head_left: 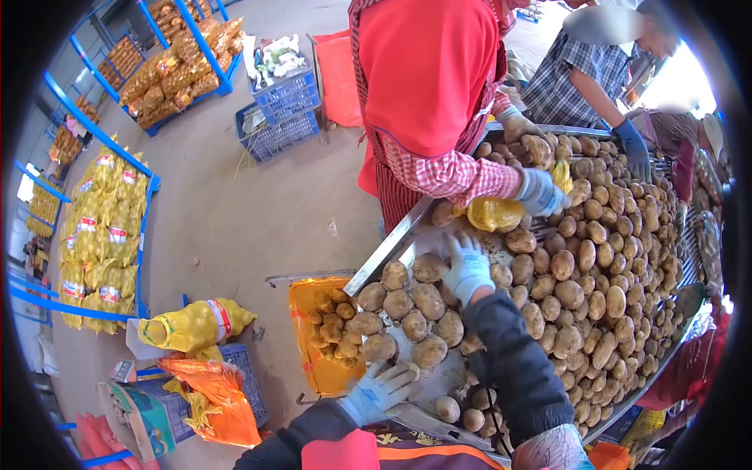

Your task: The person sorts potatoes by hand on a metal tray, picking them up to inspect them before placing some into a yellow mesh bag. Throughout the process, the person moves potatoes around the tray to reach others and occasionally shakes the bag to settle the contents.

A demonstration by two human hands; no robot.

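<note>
My left hand [379,392], in a pale blue-and-white glove, rests at the near left edge of the metal sorting table [395,254]. Its fingers are spread and hold nothing. Farther in, my right hand [468,269] wears a similar glove and reaches over the table with fingers stretched out, beside a potato [429,268]. Several large potatoes [428,301] lie between my two hands. Past my right hand spreads a big heap of potatoes [595,258]. An orange-lined bin [304,356] below the left edge holds smaller potatoes [333,321].
Across the table, a person in a red headscarf [431,70] handles a yellow mesh bag [493,214]. Another person in a checked shirt [572,82] reaches into the heap. At left stand a filled yellow sack [192,325], blue crates [286,98] and racks of sacks [106,227].
</note>
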